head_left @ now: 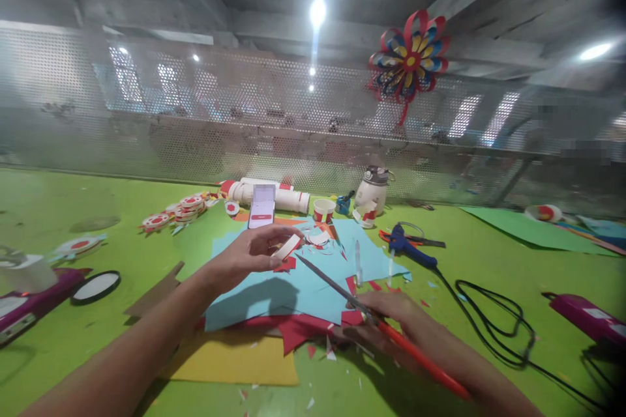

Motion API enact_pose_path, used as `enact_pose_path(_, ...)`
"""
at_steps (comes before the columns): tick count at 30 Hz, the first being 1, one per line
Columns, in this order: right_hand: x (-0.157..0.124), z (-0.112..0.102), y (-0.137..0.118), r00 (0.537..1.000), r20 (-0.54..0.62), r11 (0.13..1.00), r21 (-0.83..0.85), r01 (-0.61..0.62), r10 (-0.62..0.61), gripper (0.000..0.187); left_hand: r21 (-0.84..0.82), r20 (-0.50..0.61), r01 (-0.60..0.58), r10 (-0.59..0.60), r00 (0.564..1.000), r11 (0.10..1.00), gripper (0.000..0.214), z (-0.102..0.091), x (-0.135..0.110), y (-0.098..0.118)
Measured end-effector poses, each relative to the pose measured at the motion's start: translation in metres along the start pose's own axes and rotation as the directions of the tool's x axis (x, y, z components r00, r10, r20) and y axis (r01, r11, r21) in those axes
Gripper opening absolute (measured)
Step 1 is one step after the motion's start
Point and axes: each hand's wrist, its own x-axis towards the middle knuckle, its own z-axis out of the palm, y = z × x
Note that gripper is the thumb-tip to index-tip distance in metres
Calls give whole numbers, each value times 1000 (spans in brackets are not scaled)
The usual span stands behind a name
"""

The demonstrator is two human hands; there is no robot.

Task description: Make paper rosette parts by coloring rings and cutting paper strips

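My left hand (pixel 254 249) is closed on a small curved white strip with a red edge (pixel 287 247), pinched between thumb and fingers above light blue paper (pixel 249 306). My right hand (pixel 398 313) grips a pair of scissors (pixel 330 281) with red handles. The blades look closed, and their tip points at the white strip, close to it; whether they touch I cannot tell. Just beyond my left hand lie white and red paper scraps (pixel 317 238). A phone (pixel 263 205) is propped up behind that hand.
A blue glue gun (pixel 411 251) with a black cable (pixel 489 313) lies right. Behind stand paper cups (pixel 323 210), a bottle (pixel 372 190) and stacked cups (pixel 288 199). Red-and-white discs (pixel 188 208) and a round black-rimmed item (pixel 96 287) are left. Yellow paper (pixel 235 361) is in front.
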Motion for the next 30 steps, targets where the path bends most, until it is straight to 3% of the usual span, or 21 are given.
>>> enact_pose_path(12,2,7,12,998,58,999,39,-17,14,24,23,11,12,-12,1000,1000,47,8,2,6)
enact_pose_path(30,6,6,9,998,26,997,61,47,-48,19,56,21,7,-8,1000,998,49,7,3,3)
